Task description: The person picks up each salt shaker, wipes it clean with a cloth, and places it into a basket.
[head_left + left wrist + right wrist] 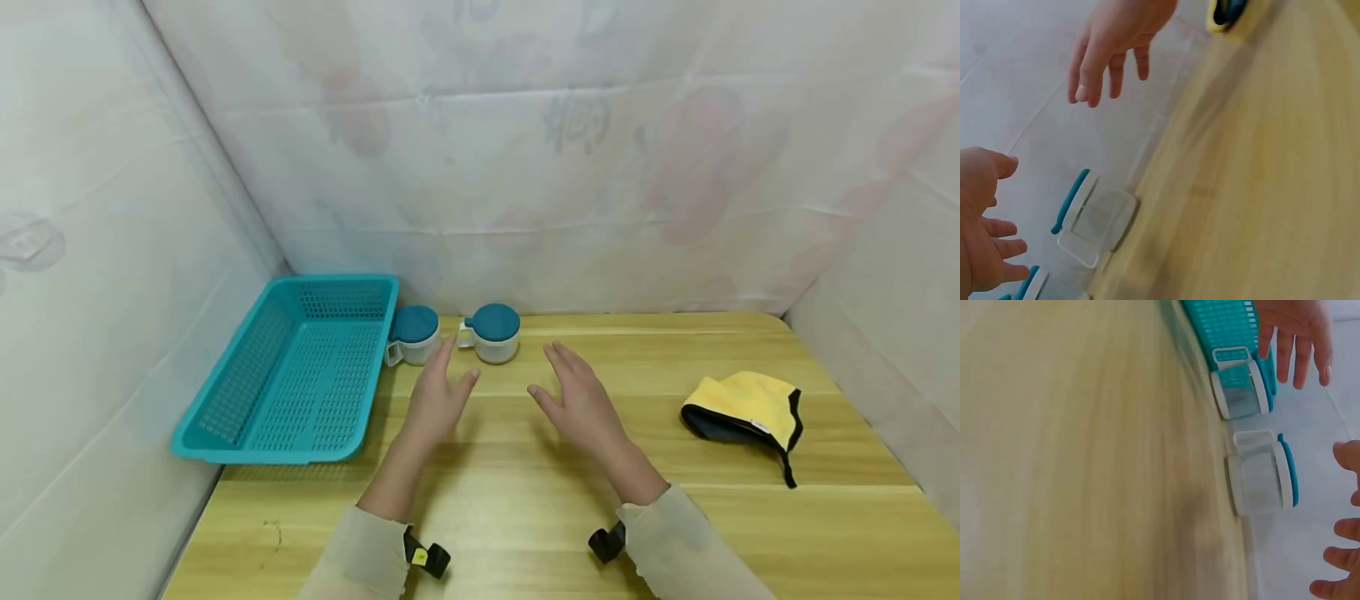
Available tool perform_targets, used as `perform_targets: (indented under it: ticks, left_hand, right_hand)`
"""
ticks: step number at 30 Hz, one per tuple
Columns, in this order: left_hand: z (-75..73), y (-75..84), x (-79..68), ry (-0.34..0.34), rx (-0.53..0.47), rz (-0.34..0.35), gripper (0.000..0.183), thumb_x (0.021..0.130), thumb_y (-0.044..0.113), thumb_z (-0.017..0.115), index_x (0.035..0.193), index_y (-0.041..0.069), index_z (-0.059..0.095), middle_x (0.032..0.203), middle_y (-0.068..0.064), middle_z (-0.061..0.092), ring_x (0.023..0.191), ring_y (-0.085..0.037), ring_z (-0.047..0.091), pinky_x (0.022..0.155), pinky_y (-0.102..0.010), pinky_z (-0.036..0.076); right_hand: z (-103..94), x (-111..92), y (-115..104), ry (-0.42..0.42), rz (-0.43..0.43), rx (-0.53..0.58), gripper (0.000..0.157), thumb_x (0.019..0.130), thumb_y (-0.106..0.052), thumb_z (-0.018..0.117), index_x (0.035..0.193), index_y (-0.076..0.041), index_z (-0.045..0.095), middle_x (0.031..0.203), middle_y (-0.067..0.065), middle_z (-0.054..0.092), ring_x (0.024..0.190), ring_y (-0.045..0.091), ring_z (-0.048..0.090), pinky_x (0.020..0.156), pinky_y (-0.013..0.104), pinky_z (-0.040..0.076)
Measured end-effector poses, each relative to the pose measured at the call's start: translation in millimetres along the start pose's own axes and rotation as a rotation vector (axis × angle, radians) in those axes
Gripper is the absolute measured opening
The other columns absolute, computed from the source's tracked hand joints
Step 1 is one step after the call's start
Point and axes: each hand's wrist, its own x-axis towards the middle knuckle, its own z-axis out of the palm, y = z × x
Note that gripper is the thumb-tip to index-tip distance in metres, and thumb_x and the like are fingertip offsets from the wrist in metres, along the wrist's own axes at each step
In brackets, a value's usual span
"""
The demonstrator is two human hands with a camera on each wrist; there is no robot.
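Your left hand (437, 402): released, fingers extended. Your right hand (583, 407): likewise. From between them, head view: blue-lidded jar (496, 335), upright, twelve o'clock; matching second jar (416, 335), ten; teal basket (322, 367), nine; yellow cloth item (750, 402), three; all on wooden table (502, 517).

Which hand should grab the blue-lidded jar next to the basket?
Probably the left hand. It looks open and empty, and in the head view it appears close to that jar. The right hand is open and empty too, but farther away, to the right of the other jar.
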Motion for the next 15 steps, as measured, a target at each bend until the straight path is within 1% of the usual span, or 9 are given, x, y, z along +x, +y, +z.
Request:
perform_targets:
  ticks: [2, 5, 7, 11, 15]
  left_hand:
    - [-0.6, 0.7, 7.9, 0.013, -0.110, -0.039, 0.064, 0.099, 0.037, 0.059, 0.154, 0.021, 0.032, 0.158, -0.006, 0.033, 0.146, -0.028, 0.031, 0.114, -0.054, 0.033]
    - [0.5, -0.1, 20.4, 0.022, -0.202, -0.060, 0.060, 0.100, 0.036, 0.057, 0.153, 0.019, 0.035, 0.157, -0.006, 0.036, 0.144, -0.028, 0.034, 0.113, -0.055, 0.034]
    - [2.2, -1.7, 28.2, 0.023, -0.238, -0.063, 0.058, 0.100, 0.036, 0.056, 0.152, 0.017, 0.037, 0.156, -0.006, 0.038, 0.143, -0.028, 0.036, 0.113, -0.053, 0.035]
    - [5.7, -5.3, 39.5, 0.028, -0.291, -0.072, 0.056, 0.101, 0.034, 0.055, 0.151, 0.014, 0.039, 0.155, -0.003, 0.039, 0.143, -0.027, 0.036, 0.114, -0.049, 0.034]
    - [6.3, -8.2, 46.7, 0.019, -0.305, -0.087, 0.054, 0.102, 0.030, 0.054, 0.151, 0.016, 0.038, 0.156, -0.004, 0.038, 0.144, -0.027, 0.034, 0.114, -0.051, 0.034]
  right_hand:
    - [-3.6, -1, 1, 0.019, 0.011, 0.033, 0.070, 0.097, -0.041, 0.060, 0.153, -0.010, 0.033, 0.158, 0.014, 0.031, 0.144, 0.037, 0.030, 0.113, 0.058, 0.032]
    - [-10.0, -5, 5, 0.035, 0.037, 0.054, 0.068, 0.098, -0.041, 0.059, 0.153, -0.012, 0.033, 0.158, 0.012, 0.032, 0.144, 0.036, 0.030, 0.112, 0.058, 0.032]
    - [-14.9, -8, 9, 0.044, 0.045, 0.048, 0.067, 0.099, -0.042, 0.057, 0.153, -0.011, 0.034, 0.158, 0.013, 0.033, 0.144, 0.037, 0.030, 0.112, 0.059, 0.031]
    - [-27.2, -17, 20, 0.053, 0.044, 0.028, 0.066, 0.099, -0.041, 0.057, 0.153, -0.009, 0.034, 0.156, 0.016, 0.034, 0.143, 0.040, 0.030, 0.111, 0.061, 0.031]
    - [-42.0, -29, 31, 0.059, 0.049, 0.007, 0.067, 0.099, -0.040, 0.057, 0.153, -0.008, 0.032, 0.155, 0.019, 0.034, 0.141, 0.044, 0.031, 0.108, 0.064, 0.032]
